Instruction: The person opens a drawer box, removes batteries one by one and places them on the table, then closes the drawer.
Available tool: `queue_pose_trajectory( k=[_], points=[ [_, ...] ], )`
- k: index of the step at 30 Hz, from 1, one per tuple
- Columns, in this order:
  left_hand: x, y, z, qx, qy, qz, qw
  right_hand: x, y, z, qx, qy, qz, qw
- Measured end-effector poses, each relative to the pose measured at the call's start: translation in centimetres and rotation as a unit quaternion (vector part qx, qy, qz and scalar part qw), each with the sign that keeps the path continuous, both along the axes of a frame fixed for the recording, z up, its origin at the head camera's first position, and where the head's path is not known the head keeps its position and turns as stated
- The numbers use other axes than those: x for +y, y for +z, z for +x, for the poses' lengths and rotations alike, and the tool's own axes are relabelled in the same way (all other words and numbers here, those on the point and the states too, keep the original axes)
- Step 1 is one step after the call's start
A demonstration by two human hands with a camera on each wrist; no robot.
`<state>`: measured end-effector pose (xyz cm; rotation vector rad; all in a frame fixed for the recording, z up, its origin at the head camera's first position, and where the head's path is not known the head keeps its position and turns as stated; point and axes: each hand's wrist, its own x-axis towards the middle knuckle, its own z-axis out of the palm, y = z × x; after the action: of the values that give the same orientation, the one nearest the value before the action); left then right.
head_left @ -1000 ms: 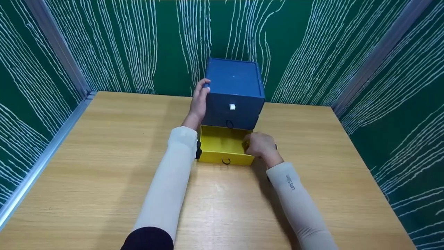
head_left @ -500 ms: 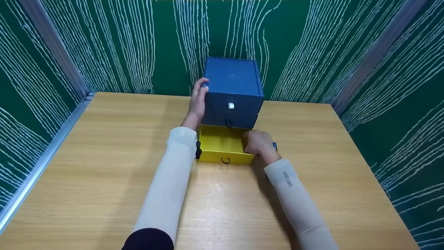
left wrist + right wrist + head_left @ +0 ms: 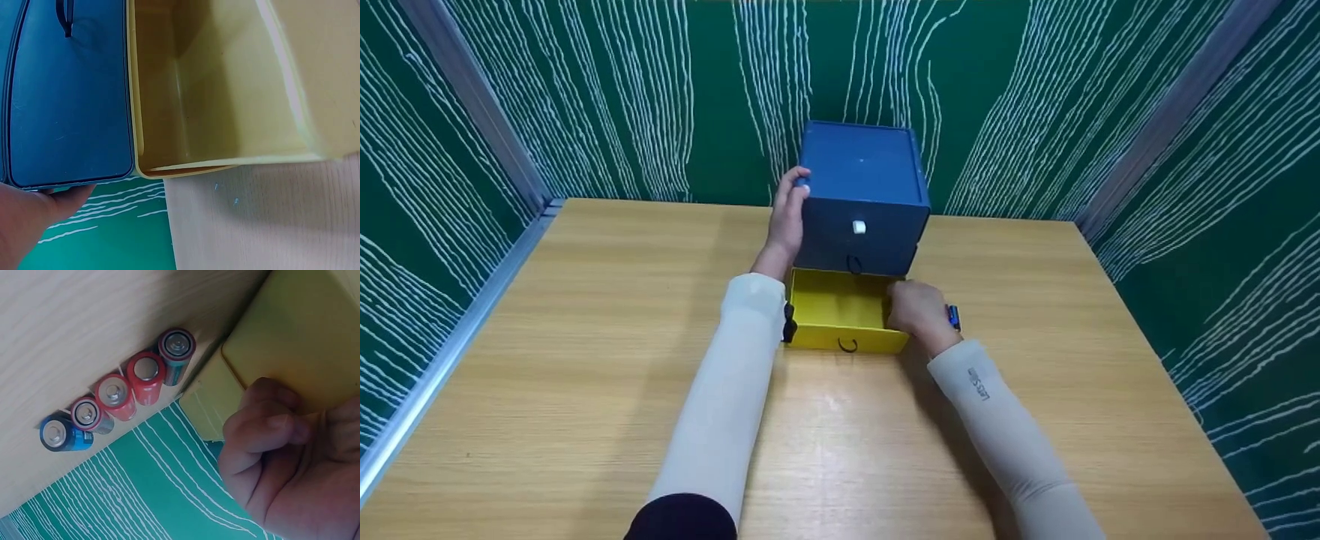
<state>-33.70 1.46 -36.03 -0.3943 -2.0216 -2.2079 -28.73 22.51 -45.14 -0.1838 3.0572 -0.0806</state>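
A blue drawer unit (image 3: 862,165) sits on top of a yellow one, whose yellow drawer (image 3: 847,342) is pulled out toward me. My left hand (image 3: 787,217) rests on the blue unit's left side, fingers fairly straight, fingertips at the top edge. At the drawer's right wall is my right hand (image 3: 916,307), fingers curled. In the right wrist view the right hand (image 3: 281,455) is close over yellow plastic; I cannot tell whether its fingers hold anything. Several upright batteries stand in a row beside the drawer, including a red battery (image 3: 115,396) and a blue battery (image 3: 64,433).
The wooden table (image 3: 585,375) extends around the drawer units. Behind it rises a green wall (image 3: 735,90) with white wavy lines. A white knob (image 3: 859,226) and a black loop (image 3: 853,264) show on the blue front. Another black loop (image 3: 847,345) hangs from the yellow drawer's front.
My right hand has shifted slightly left, and more of the blue battery shows beside the wrist. My left hand stays against the blue unit, and the drawer remains pulled out.
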Motion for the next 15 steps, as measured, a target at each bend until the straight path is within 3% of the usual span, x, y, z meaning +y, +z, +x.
queue_pose_trajectory(
  k=[10, 15],
  points=[
    [-0.17, -0.09, -0.04, 0.001, -0.004, -0.002, 1.0, -0.52, 0.21, 0.04, -0.033, -0.017, 0.018, 0.999],
    [-0.12, -0.06, -0.09, 0.001, -0.004, -0.003, 1.0, -0.43, 0.16, -0.03, -0.022, -0.024, 0.029, 0.999]
  ],
)
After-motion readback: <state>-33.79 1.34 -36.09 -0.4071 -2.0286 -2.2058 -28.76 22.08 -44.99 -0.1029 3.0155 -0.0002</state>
